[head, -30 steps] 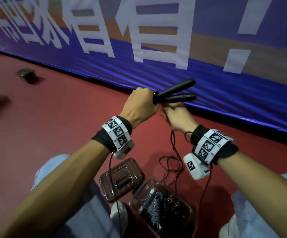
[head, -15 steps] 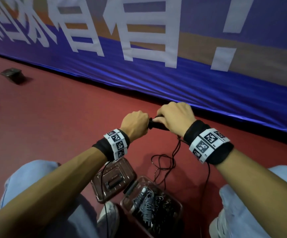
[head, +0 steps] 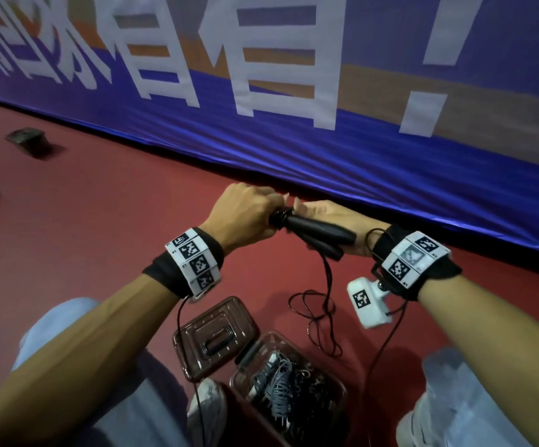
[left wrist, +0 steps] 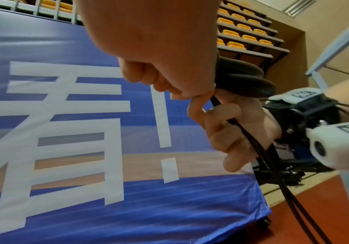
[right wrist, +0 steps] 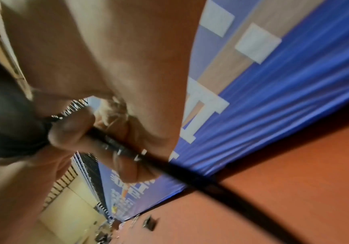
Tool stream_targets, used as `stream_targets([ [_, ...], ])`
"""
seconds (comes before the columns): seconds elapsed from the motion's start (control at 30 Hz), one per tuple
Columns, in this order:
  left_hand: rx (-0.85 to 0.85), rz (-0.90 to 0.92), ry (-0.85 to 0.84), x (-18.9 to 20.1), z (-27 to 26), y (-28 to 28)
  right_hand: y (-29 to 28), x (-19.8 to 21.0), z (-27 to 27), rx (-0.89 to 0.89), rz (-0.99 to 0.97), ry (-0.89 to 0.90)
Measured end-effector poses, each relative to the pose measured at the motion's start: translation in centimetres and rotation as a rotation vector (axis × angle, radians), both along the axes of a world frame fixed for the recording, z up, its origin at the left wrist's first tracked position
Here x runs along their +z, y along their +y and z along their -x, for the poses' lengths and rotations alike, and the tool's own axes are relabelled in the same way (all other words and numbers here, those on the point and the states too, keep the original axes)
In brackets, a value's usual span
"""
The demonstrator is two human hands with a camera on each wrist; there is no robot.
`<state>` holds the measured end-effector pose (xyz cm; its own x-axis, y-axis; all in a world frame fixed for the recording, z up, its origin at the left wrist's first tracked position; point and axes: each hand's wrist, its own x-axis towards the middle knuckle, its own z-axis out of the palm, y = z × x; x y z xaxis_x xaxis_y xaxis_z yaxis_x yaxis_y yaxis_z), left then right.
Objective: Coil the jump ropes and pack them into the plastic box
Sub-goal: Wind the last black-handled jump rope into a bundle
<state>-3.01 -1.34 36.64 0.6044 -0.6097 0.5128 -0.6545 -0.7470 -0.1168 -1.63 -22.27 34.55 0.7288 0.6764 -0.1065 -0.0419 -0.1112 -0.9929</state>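
Whereas 0.5 s ago the right hand (head: 329, 221) covered them, the jump rope handles (head: 318, 235) now show above the plastic box (head: 332, 379), left hand (head: 245, 214) fisted on their ends, right fingers (left wrist: 221, 125) curled on the cord (head: 326, 285).

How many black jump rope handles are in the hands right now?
2. Both black handles lie side by side, bunched together: the left hand grips their cord end, the right hand cups them from behind. More handles may be hidden in the plastic box.

Blue banner (head: 326, 150) behind; red floor (head: 100, 227); yellow seats (left wrist: 242, 28).
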Motion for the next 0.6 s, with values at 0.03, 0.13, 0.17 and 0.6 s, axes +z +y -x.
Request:
stream_targets([
  [0.03, 0.025, 0.059, -0.012, 0.6, 0.1, 0.2, 0.5, -0.3, 0.1, 0.016, -0.114, 0.113],
  [0.13, 0.179, 0.212, 0.01, 1.6, 0.1, 0.6, 2.5, -0.7, 0.6, 0.058, -0.353, 0.301],
  [0.17, 0.243, 0.244, 0.049, 1.7, 0.1, 0.5, 3.2, -0.5, 0.9, 0.021, -0.37, 0.318],
  [0.6, 0.704, 0.415, 0.466, -1.7, -2.2, -1.2, 7.4, -2.1, 0.6, -0.486, -0.026, 0.147],
])
